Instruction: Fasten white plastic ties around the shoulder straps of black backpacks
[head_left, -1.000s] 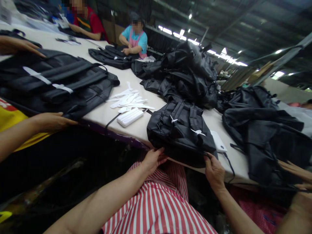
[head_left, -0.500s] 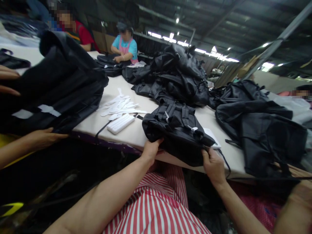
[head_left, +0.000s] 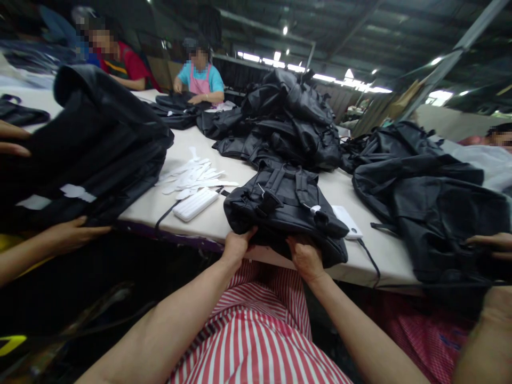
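Observation:
A black backpack [head_left: 286,205] lies at the table's front edge, its straps facing up and its near end toward me. My left hand [head_left: 239,245] is closed on the near left edge of the backpack, the fingers partly under the fabric. My right hand [head_left: 306,257] grips the near edge right of the middle, its fingertips hidden beneath the backpack. Small white pieces show on the straps. Left of the backpack lies a white power bank [head_left: 196,204] with a black cord. Partly behind its right side is a white phone-like device [head_left: 347,222], also with a cord.
White paper strips [head_left: 196,173] lie in a loose heap on the table [head_left: 216,226]. A pile of black bags [head_left: 288,117] rises behind. At left, another person's hands hold a large black bag [head_left: 100,138]; at right, a co-worker's hand [head_left: 492,242] touches black bags.
My right hand has moved left along the backpack's near edge, from its right corner toward the middle. The backpack has shifted slightly left, and its near end looks flatter.

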Demonstrator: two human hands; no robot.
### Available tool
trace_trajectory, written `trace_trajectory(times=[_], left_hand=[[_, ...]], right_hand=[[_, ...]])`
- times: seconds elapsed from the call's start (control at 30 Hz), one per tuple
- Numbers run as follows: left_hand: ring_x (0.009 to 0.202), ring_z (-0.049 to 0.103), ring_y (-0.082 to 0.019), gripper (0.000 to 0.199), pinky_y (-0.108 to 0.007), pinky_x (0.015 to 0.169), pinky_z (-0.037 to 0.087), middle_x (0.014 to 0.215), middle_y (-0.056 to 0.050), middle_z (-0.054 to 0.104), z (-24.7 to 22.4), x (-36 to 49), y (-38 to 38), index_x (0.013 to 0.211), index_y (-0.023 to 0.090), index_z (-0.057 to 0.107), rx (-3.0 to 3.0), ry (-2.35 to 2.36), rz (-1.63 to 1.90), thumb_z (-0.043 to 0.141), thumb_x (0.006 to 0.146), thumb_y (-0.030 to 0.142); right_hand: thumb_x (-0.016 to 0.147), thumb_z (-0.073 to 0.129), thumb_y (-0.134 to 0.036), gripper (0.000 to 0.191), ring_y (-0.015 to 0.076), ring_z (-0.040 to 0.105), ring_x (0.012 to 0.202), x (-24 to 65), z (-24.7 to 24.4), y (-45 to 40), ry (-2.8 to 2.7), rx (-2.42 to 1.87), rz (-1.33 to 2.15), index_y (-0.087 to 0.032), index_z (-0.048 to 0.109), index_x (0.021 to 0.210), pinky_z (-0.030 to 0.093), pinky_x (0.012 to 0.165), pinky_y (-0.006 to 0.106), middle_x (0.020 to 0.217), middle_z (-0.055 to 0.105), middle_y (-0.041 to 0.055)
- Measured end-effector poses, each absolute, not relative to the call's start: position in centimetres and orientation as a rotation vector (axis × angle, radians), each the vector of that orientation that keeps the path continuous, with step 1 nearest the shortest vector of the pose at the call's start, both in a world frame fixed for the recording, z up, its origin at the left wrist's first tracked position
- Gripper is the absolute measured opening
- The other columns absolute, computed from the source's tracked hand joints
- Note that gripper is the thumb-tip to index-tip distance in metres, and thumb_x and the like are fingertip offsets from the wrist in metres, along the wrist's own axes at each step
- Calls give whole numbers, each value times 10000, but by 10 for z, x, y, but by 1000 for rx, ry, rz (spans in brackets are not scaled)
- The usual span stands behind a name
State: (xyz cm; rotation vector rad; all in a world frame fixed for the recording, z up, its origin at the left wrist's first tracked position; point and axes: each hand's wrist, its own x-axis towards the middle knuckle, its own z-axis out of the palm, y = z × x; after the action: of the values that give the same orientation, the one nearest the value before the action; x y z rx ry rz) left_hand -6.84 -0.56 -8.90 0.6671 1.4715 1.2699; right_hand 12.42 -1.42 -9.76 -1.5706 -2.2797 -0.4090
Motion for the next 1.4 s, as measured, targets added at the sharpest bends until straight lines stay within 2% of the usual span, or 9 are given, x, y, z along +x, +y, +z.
trace_trajectory(times=[0.17, 0.3, 0.43, 0.53, 0.73, 0.87, 1.0, 1.27, 1.4], left_hand=[[460, 512, -103, 385, -225, 431, 405, 684, -33, 649, -95, -90, -10, 849, 132, 640, 866, 1510, 1122, 694, 611, 430], [396, 479, -130, 295, -248, 429, 359, 435, -10, 538, -86, -106, -35, 524, 143, 597, 1219, 1548, 833, 701, 607, 406], [728, 581, -187, 173, -301, 670, 424, 781, -44, 652, -74, -93, -57, 829, 190, 643, 2219, 1547, 678, 565, 771, 333], [932, 538, -254, 270, -396, 804, 392, 1013, -77, 629, -86, -79, -51, 1033, 226, 610, 2644, 1565, 722, 569, 766, 233], [886, 535, -277, 296, -421, 756, 385, 980, -90, 646, -124, -81, -21, 1024, 243, 649, 2892, 1491, 857, 577, 739, 211], [852, 550, -254, 233, -425, 806, 378, 886, -76, 664, -120, -85, -18, 947, 223, 676, 2940, 1379, 901, 563, 744, 208], [922, 542, -249, 201, -420, 857, 370, 959, -56, 669, -115, -87, -20, 918, 233, 679, 2983, 1242, 988, 553, 767, 193], [966, 559, -216, 205, -384, 892, 380, 994, -30, 681, -128, -97, -30, 961, 265, 669, 2964, 1176, 937, 596, 773, 299], [967, 570, -212, 205, -384, 899, 383, 1040, -43, 673, -133, -97, -25, 969, 233, 663, 2947, 1173, 904, 549, 801, 263]], right_hand=[[923, 327, -334, 338, 199, 616, 808, 132, -85, -6, -2432, -1745, -197, -203, 612, 1050, 441, 704, 284, 926, 670, 83], [918, 334, -341, 328, 202, 626, 810, 136, -77, -6, -2556, -1768, -6, -226, 588, 1089, 435, 694, 279, 924, 676, 70], [913, 343, -344, 314, 185, 628, 815, 142, -70, -4, -2611, -1699, 253, -230, 597, 1060, 422, 678, 251, 919, 680, 52], [916, 339, -352, 311, 170, 627, 825, 143, -66, -2, -2598, -1638, 391, -243, 601, 1044, 414, 666, 233, 932, 680, 36], [917, 351, -309, 322, 174, 599, 679, 137, -82, -29, -2448, -1693, -73, -210, 609, 1080, 398, 621, 267, 778, 671, 70], [896, 399, -225, 288, 191, 559, 893, 134, -113, -63, -2430, -1303, -338, -205, 606, 1094, 390, 783, 320, 1014, 638, 90], [869, 442, -206, 377, 238, 507, 1004, 137, -136, -66, -2391, -1339, -455, -154, 509, 1237, 372, 874, 383, 1177, 570, 118], [886, 389, -378, 425, 202, 583, 922, 124, -96, -52, -2543, -1438, 68, -216, 470, 1271, 452, 830, 299, 1077, 617, 85], [900, 321, -249, 377, 189, 597, 887, 104, -82, -36, -2596, -1466, 152, -216, 518, 1220, 441, 861, 303, 991, 648, 71]])
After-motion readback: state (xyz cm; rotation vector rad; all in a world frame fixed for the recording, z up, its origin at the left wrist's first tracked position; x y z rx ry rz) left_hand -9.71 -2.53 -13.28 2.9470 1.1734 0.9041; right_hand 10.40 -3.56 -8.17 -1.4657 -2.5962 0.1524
